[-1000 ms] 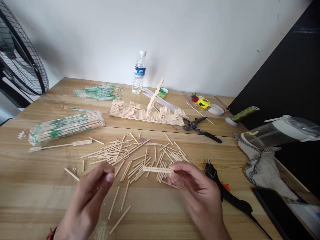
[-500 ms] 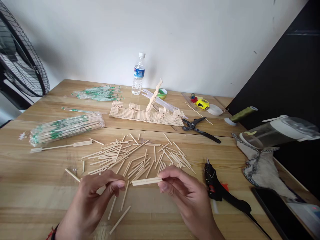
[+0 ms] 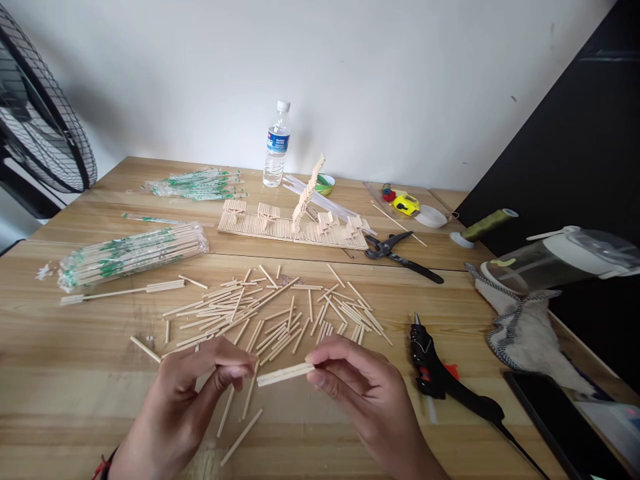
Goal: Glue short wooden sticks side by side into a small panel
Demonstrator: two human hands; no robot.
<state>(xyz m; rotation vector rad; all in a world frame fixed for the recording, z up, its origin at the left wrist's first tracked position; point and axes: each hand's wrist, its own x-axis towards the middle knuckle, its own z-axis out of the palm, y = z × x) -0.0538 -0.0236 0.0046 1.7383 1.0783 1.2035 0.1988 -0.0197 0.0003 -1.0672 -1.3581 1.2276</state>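
Note:
My right hand [image 3: 357,393] pinches the right end of a short pair of wooden sticks [image 3: 285,375], which lie side by side and touch along their length. The pair is held above the table, its left end tilted down. Just left of that end is my left hand [image 3: 193,400], its thumb and fingertips pressed together; whatever may be between them is hidden. Beyond both hands, many loose cut sticks [image 3: 285,340] lie scattered. Farther back stands a model built of sticks [image 3: 295,230], with a long slatted base, small table-like pieces and a slanting tall part.
At right lie a black glue gun [image 3: 430,367], a phone [image 3: 560,420] and a cloth [image 3: 525,333] beside a clear container [image 3: 520,273]. Pliers [image 3: 395,253], a tape measure [image 3: 405,205] and a water bottle [image 3: 276,150] are behind. Wrapped stick bundles [image 3: 135,257] lie left, near a fan [image 3: 45,107].
My right hand has shifted slightly left with the stick pair, whose left end has dipped. My left fingertips have moved a little toward it and curled.

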